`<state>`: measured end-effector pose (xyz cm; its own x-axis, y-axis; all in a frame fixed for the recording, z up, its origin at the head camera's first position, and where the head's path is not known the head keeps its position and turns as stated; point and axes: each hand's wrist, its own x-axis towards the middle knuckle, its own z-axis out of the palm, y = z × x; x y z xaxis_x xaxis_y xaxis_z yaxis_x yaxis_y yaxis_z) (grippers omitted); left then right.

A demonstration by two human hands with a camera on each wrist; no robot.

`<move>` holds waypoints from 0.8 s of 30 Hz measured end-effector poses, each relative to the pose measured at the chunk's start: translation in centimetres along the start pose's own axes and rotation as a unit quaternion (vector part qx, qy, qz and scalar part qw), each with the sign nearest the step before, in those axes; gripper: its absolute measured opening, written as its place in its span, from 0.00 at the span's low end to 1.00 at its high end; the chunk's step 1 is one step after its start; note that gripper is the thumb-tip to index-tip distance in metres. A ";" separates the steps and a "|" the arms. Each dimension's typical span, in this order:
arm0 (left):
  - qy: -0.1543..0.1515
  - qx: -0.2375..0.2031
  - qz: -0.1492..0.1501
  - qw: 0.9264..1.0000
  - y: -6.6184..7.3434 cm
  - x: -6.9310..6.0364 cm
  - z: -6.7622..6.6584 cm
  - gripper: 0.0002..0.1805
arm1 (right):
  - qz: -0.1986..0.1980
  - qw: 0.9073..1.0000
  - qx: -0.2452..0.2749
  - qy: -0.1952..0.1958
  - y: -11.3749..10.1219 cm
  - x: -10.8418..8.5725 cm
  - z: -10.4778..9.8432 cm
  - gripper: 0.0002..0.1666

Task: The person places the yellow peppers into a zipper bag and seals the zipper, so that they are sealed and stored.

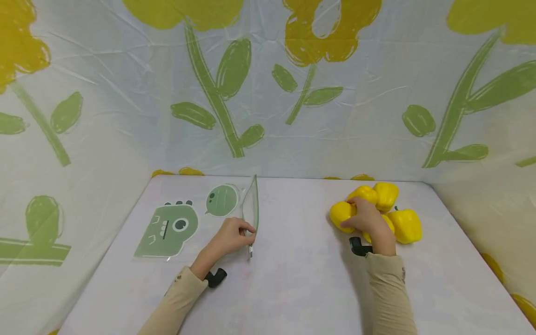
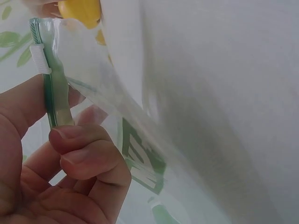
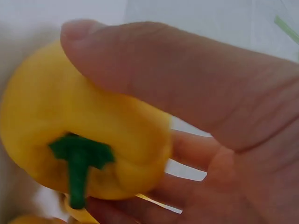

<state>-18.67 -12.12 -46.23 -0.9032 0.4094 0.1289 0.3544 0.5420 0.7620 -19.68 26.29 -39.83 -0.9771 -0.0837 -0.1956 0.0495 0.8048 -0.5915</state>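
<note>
A clear zip bag with a green creature print (image 1: pixel 167 230) lies on the left of the table, its opening edge raised. The left hand (image 1: pixel 228 239) pinches that edge near the white slider (image 2: pixel 40 59), thumb and fingers curled round the green zip strip (image 2: pixel 48 93). At the right, the right hand (image 1: pixel 370 223) grips a yellow bell pepper (image 1: pixel 342 216), the leftmost of several. In the right wrist view, the thumb lies over this pepper (image 3: pixel 93 112) and fingers pass behind it; its green stem faces the camera.
More yellow peppers (image 1: pixel 405 226) sit close together behind and to the right of the right hand. Black wrist devices show at the left wrist (image 1: pixel 216 278) and right wrist (image 1: pixel 360 247). A flowered cloth (image 1: pixel 268 139) hangs behind and beside the table (image 1: pixel 293 279).
</note>
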 end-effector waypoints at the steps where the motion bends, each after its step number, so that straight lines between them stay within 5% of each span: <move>1: -0.001 0.000 0.001 1.000 0.0 0.0 0.0 0.09 | -0.001 1.000 -0.001 -0.002 -0.1 0.1 0.2 0.48; 13: -0.006 0.013 0.003 1.000 0.3 -0.2 0.1 0.09 | -0.001 1.000 0.004 0.015 0.0 0.6 1.2 0.48; 24: 0.008 0.072 -0.003 0.997 1.3 -0.3 0.1 0.09 | -0.038 0.998 0.021 0.046 0.1 1.1 1.0 0.45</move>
<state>-17.94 -11.44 -45.35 -0.9086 0.3947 0.1369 0.3800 0.6449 0.6631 -20.55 25.64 -40.88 -0.9931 -0.0878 -0.0782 -0.0184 0.7732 -0.6339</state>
